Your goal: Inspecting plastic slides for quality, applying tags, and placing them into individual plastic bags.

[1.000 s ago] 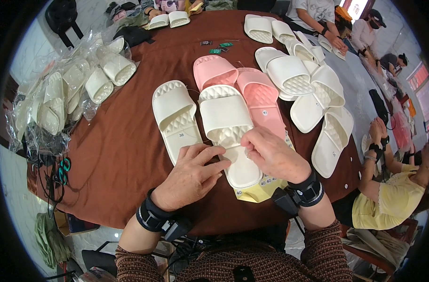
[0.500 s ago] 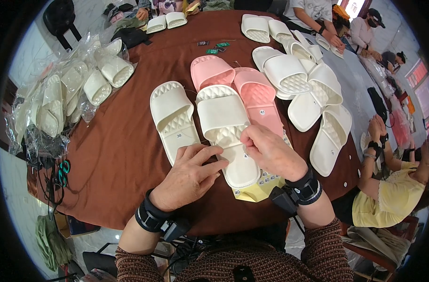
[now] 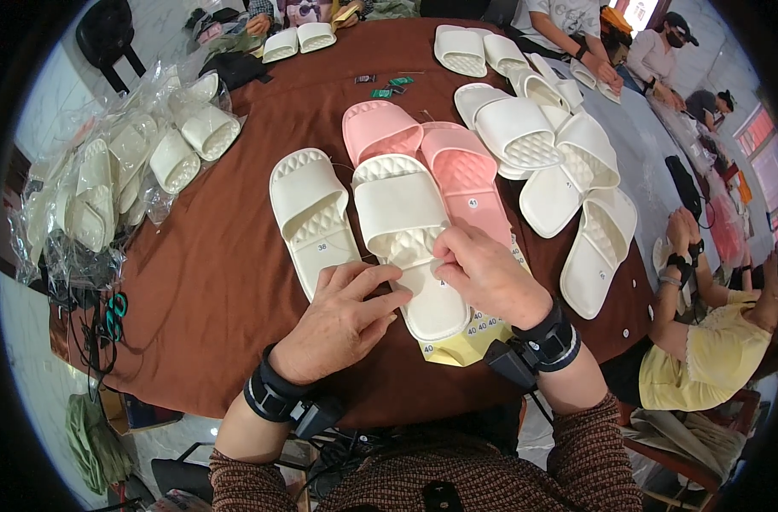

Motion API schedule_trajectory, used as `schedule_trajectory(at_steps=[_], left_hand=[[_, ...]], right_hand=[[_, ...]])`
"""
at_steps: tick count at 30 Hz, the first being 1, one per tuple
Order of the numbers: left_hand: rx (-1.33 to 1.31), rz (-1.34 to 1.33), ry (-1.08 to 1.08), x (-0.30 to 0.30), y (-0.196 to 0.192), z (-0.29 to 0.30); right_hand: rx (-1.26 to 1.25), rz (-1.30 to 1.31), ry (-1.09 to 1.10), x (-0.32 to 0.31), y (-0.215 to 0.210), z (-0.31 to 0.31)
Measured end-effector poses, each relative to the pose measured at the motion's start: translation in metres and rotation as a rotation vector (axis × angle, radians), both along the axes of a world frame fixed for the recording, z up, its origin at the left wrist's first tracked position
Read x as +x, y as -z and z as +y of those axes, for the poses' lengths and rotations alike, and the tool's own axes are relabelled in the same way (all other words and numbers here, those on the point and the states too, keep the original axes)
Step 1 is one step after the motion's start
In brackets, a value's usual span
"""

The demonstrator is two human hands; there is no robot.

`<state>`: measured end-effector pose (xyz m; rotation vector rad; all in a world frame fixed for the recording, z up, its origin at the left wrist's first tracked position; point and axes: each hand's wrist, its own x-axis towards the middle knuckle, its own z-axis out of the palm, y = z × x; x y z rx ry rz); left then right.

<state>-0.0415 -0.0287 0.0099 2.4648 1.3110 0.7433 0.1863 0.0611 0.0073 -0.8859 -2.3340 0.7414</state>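
A white slide slipper (image 3: 429,311) lies in front of me, its heel end toward me. My left hand (image 3: 338,320) rests against its left edge, fingers bent and gripping the side. Over the footbed, just below the strap, my right hand (image 3: 496,277) is closed in a pinch; whatever is between its fingertips is hidden. A small label on the footbed is partly covered by that hand. Another white slipper (image 3: 307,205) with a round label lies to the left. Two pink slippers, including a labelled one (image 3: 477,209), sit behind. Under the heel is a yellow sticker sheet (image 3: 453,348).
White slippers (image 3: 581,200) are grouped at the right, and bagged ones (image 3: 107,171) are heaped at the left. Small green packets (image 3: 382,92) lie farther back. Blue-green scissors (image 3: 114,316) hang near the left edge of the brown cloth (image 3: 210,282). Other people work around the table.
The whole view has shifted very slightly. Both hands keep nearly the same place on the white slipper, and the right fingers remain pinched.
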Motion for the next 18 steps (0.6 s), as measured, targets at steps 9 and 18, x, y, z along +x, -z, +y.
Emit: schedule_trajectory(at_steps=[9,18], left_hand=[[-0.013,-0.016,-0.011,-0.001,0.002,-0.001],[-0.026,-0.047,0.001,-0.003,0.002,-0.001]], right_hand=[[-0.186,0.016,-0.014,0.001,-0.013,-0.001],[-0.137,0.078,0.015,0.003,-0.001,0.004]])
